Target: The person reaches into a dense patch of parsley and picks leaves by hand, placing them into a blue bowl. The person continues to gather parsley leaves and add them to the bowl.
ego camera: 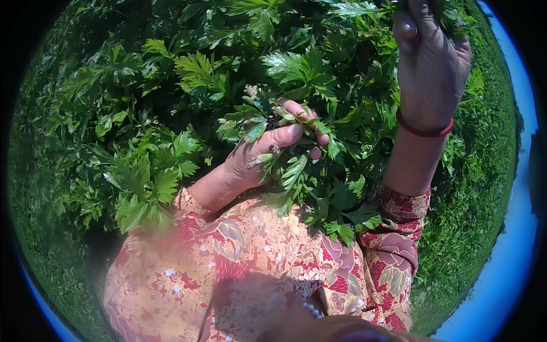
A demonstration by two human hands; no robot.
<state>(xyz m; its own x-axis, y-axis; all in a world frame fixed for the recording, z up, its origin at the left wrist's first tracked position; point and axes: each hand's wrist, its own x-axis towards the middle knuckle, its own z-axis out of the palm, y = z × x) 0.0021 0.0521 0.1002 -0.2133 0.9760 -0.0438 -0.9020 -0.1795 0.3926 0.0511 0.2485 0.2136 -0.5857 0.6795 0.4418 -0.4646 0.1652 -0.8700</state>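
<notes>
My left hand [273,141] is curled around a loose bunch of cut-edged green leaves and stems [292,171], held in front of my chest. Some sprigs in the bunch carry brownish, withered tips [256,161], and a pale dried tuft [251,91] shows just above the hand. Raised at the upper right, my right hand [431,64] wears a red band [425,127] at the wrist. Its fingers close around green leaves [448,19], and the top edge of the view cuts off part of the fingers and leaves.
Dense leafy plants [128,94] surround me on every side, reaching chest height in front. A tall leafy shoot [147,188] stands close to my left sleeve. The planted field [483,192] stretches out to the right, under blue sky [495,273].
</notes>
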